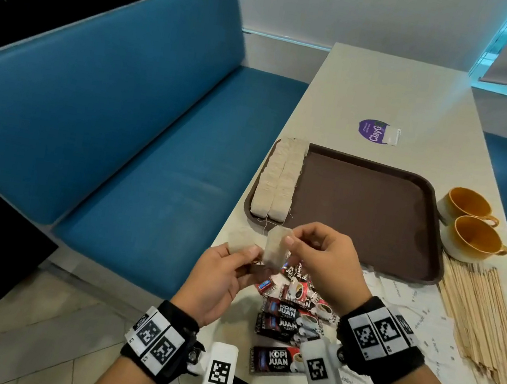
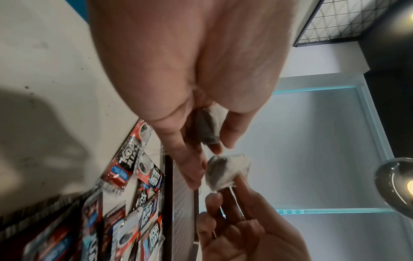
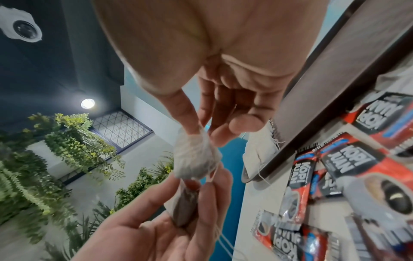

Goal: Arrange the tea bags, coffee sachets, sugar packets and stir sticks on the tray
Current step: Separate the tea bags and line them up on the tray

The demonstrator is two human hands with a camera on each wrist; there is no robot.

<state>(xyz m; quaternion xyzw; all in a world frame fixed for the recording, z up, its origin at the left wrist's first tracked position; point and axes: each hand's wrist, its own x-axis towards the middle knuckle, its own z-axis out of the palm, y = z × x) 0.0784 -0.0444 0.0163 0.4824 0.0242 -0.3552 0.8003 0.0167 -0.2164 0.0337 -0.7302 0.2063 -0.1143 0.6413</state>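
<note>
Right hand (image 1: pixel 320 262) pinching a tea bag (image 1: pixel 276 248), left hand (image 1: pixel 218 279) pinching another (image 2: pixel 206 128), just before the tray (image 1: pixel 374 217) with two tea-bag rows (image 1: pixel 277 182).

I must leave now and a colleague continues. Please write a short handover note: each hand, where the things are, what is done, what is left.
Left hand: holds one tea bag in a finger grip.
Right hand: pinches a second tea bag; strings of the two look tangled.
Both are above the near edge of the table.
Done: two rows of tea bags lie along the left side of the brown tray.
Left: these two bags, the Kopi Juan coffee sachets, white sugar packets and wooden stir sticks, all on the table beside the tray.
</note>
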